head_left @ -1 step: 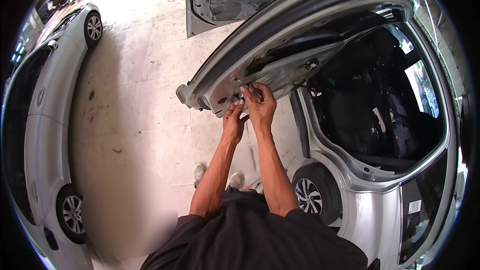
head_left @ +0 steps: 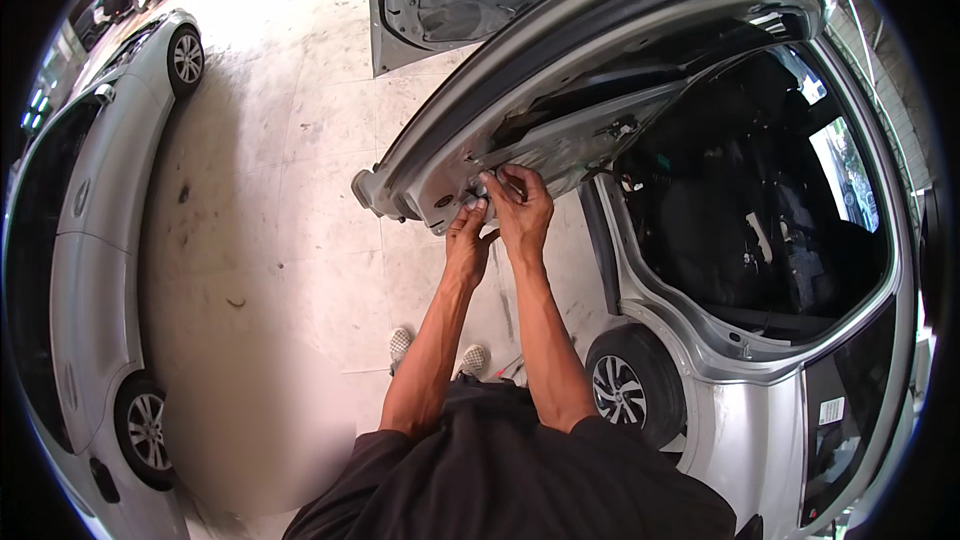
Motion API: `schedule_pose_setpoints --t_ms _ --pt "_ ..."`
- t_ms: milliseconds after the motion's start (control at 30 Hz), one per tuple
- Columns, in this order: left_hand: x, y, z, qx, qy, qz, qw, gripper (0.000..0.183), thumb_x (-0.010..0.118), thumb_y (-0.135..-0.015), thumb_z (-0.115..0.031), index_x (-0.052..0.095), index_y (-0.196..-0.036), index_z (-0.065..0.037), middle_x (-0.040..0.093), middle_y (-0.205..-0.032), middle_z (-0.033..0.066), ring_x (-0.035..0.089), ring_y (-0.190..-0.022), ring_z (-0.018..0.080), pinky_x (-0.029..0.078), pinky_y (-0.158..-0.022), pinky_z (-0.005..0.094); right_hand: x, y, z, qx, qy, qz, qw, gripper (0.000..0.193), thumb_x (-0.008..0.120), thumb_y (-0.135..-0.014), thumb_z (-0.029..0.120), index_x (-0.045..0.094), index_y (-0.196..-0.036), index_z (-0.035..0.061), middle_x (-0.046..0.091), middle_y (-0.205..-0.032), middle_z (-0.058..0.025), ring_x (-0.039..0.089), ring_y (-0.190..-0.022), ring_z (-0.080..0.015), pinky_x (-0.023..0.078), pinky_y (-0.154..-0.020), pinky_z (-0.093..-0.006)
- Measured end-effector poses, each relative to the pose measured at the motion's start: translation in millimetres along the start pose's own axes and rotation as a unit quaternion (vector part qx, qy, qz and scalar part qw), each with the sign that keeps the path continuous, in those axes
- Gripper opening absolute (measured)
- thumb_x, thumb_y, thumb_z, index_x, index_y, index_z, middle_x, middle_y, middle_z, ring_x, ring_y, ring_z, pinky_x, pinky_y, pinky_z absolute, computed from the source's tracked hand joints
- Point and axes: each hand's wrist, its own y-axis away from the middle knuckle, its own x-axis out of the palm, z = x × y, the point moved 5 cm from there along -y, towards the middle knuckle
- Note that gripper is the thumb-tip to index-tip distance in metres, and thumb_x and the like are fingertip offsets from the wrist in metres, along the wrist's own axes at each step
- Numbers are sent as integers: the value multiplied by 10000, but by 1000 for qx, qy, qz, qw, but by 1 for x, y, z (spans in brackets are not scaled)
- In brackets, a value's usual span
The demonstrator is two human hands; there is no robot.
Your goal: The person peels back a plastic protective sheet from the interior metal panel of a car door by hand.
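The left hand (head_left: 468, 240) and right hand (head_left: 524, 212) meet close together at the bare inner side of the open car door (head_left: 565, 148), near its lower corner; each grip has its fingers bent in toward the thumb, but I cannot tell whether either is clamped on a small part. The door stands ahead of the person, above the pale floor (head_left: 300, 190), with a wheel (head_left: 636, 387) of the silver car (head_left: 745, 430) to the right and 1 parked car (head_left: 95, 270) far left.
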Motion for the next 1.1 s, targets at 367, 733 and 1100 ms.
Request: schedule_pose_setpoints --t_ms 367,733,1100 --pt "0 -2 4 31 -9 30 999 153 607 -970 -249 630 -1068 -135 651 -1074 -36 586 -980 102 486 -823 371 11 5 16 -89 -5 -106 990 92 629 -842 -6 577 -914 -31 561 -1051 -133 622 -920 -248 565 -646 -307" --pt "-4 3 -3 12 -31 -5 999 115 625 -960 -234 646 -1021 -138 646 -1001 -56 569 -943 80 494 -825 369 0 20 6 22 -132 -66 989 301 701 -896 181 608 -1054 -57 647 -974 -78 588 -929 -138 480 -819 -266" --pt "-16 -5 4 -9 -58 23 998 102 621 -956 -230 635 -1025 -155 649 -1010 -48 604 -979 105 505 -865 443 -12 0 -47 87 -240 -92 963 274 725 -870 149 646 -1063 -29 672 -990 -53 598 -925 -109 464 -843 -260"
